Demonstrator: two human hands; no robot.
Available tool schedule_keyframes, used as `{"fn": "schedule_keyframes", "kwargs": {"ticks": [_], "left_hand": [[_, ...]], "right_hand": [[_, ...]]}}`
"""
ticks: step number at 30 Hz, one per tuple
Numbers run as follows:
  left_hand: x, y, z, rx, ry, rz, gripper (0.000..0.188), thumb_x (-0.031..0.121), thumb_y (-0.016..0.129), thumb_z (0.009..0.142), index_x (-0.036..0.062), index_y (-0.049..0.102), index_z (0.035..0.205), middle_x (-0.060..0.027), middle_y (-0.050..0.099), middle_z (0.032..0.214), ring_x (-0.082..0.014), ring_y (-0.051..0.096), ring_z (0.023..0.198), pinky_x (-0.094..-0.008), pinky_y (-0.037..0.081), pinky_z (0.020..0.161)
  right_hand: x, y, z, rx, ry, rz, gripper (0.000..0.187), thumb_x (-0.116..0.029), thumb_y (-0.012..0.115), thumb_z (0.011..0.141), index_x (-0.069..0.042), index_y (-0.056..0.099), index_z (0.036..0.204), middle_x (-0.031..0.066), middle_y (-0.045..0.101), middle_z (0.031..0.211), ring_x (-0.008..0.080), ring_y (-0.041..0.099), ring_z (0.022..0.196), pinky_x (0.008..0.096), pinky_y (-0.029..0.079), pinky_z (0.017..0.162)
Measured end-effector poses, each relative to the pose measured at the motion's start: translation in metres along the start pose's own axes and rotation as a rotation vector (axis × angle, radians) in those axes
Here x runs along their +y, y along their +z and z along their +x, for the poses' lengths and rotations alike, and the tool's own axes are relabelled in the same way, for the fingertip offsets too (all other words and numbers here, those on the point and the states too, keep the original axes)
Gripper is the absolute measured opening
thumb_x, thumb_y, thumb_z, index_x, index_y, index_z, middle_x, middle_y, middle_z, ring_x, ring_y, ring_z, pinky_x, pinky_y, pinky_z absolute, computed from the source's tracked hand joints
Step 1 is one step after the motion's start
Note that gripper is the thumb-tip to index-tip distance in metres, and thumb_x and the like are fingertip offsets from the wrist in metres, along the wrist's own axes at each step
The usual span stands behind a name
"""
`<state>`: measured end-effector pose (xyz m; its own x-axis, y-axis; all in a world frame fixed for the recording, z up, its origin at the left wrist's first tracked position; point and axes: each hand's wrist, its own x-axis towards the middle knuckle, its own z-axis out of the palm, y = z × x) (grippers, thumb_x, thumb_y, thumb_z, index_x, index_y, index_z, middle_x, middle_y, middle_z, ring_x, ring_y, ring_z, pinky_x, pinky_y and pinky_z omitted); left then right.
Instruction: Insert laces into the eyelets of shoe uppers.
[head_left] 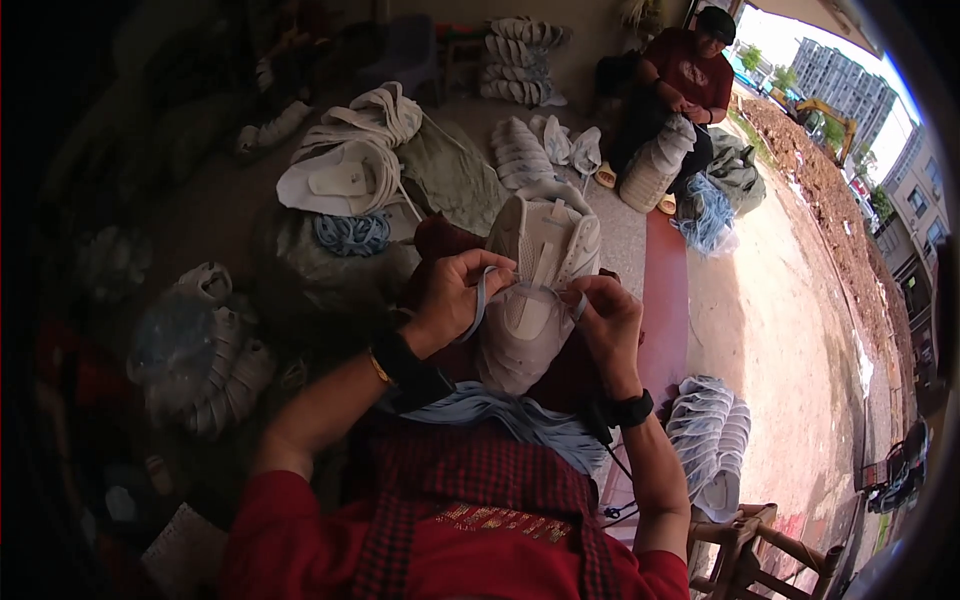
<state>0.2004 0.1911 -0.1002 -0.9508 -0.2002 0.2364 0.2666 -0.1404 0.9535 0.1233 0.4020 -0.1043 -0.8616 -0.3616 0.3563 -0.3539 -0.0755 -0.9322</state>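
A pale beige shoe upper (548, 240) sits upright on a nested stack of similar uppers (520, 362) between my knees. My left hand (450, 298) is closed at its left side, pinching a light blue-grey shoelace (480, 305) that loops below the fingers. On the other side my right hand (612, 318) pinches the lace's other end close to the lower eyelets. The lace crosses the upper just above the toe. Across my lap lies a bundle of loose light blue laces (505, 410).
Stacked uppers stand at the left (215, 350), far left (350, 165) and right (708, 440). A blue lace bundle (352, 233) lies on a covered heap. Another person (690, 70) sits at the far right handling uppers. A wooden stool (745, 550) stands at the near right.
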Motion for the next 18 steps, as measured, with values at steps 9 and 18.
{"fn": "schedule_keyframes", "kwargs": {"ticks": [9, 18], "left_hand": [[-0.011, -0.003, -0.011, 0.075, 0.065, 0.247, 0.020, 0.016, 0.064, 0.092, -0.0026, 0.065, 0.098, -0.0034, 0.067, 0.082, -0.0058, 0.061, 0.073, -0.0213, 0.048, 0.065], [-0.015, -0.010, -0.014, 0.067, 0.202, 0.317, 0.014, 0.010, 0.065, 0.090, 0.0006, 0.067, 0.100, 0.0016, 0.063, 0.088, -0.0034, 0.056, 0.078, -0.0199, 0.046, 0.069]], "right_hand": [[0.000, -0.003, -0.004, 0.004, 0.019, -0.092, 0.006, -0.001, 0.069, 0.079, 0.000, 0.065, 0.084, 0.0004, 0.067, 0.081, 0.0057, 0.062, 0.076, 0.0214, 0.049, 0.071], [-0.020, 0.006, -0.004, -0.009, -0.012, -0.358, 0.009, -0.002, 0.065, 0.070, 0.001, 0.064, 0.078, 0.0036, 0.062, 0.066, 0.0079, 0.058, 0.062, 0.0247, 0.047, 0.060]]}}
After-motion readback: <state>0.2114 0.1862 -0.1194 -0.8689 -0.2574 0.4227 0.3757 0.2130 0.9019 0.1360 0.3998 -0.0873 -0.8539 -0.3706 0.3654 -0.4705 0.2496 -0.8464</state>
